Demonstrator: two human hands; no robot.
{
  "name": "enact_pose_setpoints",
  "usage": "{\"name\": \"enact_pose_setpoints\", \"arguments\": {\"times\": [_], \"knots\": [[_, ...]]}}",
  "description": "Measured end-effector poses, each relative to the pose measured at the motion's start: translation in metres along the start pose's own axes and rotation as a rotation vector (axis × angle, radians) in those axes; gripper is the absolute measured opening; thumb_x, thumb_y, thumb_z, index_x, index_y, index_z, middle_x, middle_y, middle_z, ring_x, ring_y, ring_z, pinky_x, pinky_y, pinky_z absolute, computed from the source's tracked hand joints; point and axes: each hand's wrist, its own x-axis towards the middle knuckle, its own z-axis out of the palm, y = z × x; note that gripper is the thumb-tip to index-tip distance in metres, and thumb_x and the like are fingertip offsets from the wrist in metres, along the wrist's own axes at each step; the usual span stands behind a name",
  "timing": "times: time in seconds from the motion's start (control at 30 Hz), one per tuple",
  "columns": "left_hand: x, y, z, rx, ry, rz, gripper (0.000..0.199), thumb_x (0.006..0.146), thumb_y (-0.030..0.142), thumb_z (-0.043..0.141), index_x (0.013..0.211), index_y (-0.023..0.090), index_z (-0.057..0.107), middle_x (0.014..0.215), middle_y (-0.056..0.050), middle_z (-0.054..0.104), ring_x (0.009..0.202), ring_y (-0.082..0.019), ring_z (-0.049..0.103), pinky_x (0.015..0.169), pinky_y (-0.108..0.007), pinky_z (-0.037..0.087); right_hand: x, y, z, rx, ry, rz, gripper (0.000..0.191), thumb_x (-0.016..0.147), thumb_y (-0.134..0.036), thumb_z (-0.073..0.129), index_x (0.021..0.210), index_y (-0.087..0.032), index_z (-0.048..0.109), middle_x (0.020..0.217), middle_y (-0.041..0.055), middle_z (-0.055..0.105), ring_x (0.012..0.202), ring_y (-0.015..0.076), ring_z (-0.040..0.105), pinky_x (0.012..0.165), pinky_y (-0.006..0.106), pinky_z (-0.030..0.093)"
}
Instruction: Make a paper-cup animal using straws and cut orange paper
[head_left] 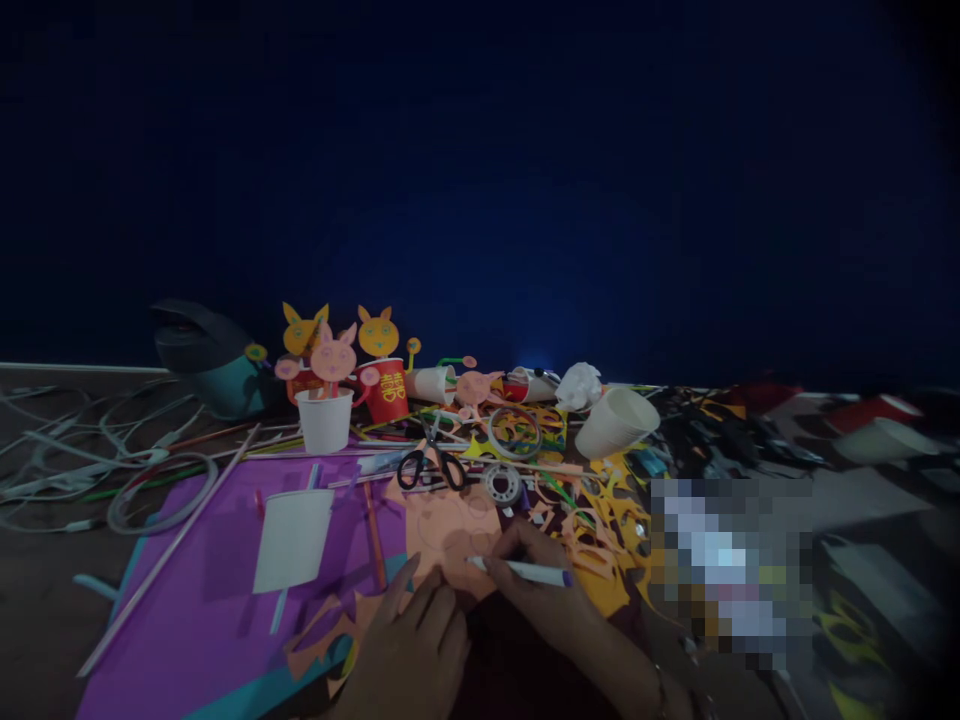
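Note:
My right hand (551,600) is closed around a white marker pen (538,572) with a dark blue end. Its tip meets a light orange sheet of paper (450,525), which has faint round outlines drawn on it. My left hand (416,635) lies at the sheet's near left edge, fingers bent and holding it down. Just beyond the paper are black-handled scissors (431,465) and a roll of clear tape (502,486). Orange paper offcuts (330,640) lie left of my left hand.
A white paper cup (294,540) with a straw lies on purple sheets (187,590). Behind stand cups with paper animal faces, including a red cup (386,390). Another white cup (617,423) tilts at right beside yellow scraps (622,510). White cables (67,450) sprawl left.

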Motion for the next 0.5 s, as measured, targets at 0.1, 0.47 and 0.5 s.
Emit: {"name": "enact_pose_setpoints", "arguments": {"times": [0.1,0.47,0.5], "knots": [[-0.0001,0.0005,-0.0015,0.005,-0.004,-0.006,0.013,0.086,0.021,0.051,0.082,0.019,0.064,0.079,0.001,0.063,0.09,-0.019,0.056,0.109,-0.047,0.015,-0.0007,0.0029,-0.0006,-0.053,0.015,-0.03,0.016,0.076,-0.023,0.056,0.063,-0.021,0.047,0.058,-0.0044,0.049,0.054,0.0121,0.045,0.051,0.023,0.035],[0.001,0.0,-0.0037,0.003,-0.038,-0.014,0.01,0.084,0.022,0.054,0.077,0.02,0.061,0.08,0.002,0.061,0.089,-0.017,0.055,0.109,-0.047,0.012,-0.0014,0.0083,-0.0021,-0.02,0.025,-0.047,0.017,0.067,-0.014,0.053,0.058,-0.022,0.04,0.053,-0.0065,0.041,0.05,0.0105,0.038,0.046,0.021,0.029],[0.0012,-0.0001,-0.0043,0.002,-0.04,-0.01,0.01,0.084,0.022,0.053,0.078,0.02,0.061,0.08,0.002,0.061,0.09,-0.018,0.055,0.109,-0.047,0.013,-0.0015,0.0086,-0.0024,-0.014,0.021,-0.04,0.017,0.065,-0.013,0.052,0.057,-0.022,0.04,0.052,-0.0067,0.04,0.05,0.0102,0.038,0.046,0.021,0.028]]}}
